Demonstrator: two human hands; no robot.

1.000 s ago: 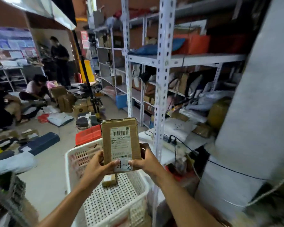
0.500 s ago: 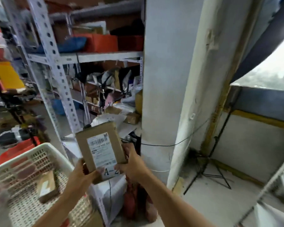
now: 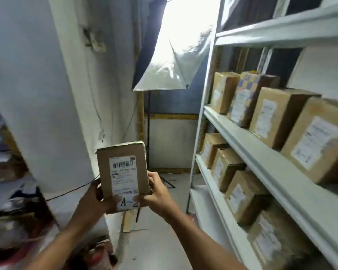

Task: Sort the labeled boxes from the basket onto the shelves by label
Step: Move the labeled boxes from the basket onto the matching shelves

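Note:
I hold a small brown cardboard box upright in front of me, its white shipping label and a handwritten "A-2" tag facing me. My left hand grips its lower left side and my right hand grips its lower right edge, thumbs on the front. A white metal shelf unit stands to the right, with several labelled brown boxes in rows on two levels. The basket is out of view.
A white pillar rises at the left, a thin black cable running across it. Straight ahead a light stand with a reflective softbox occupies the corner. Blurred clutter lies at the lower left. A narrow strip of floor runs between pillar and shelves.
My view has swung to the right, from the basket and cluttered racks past the pillar to the white shelves. Both hands have kept their hold on the box throughout.

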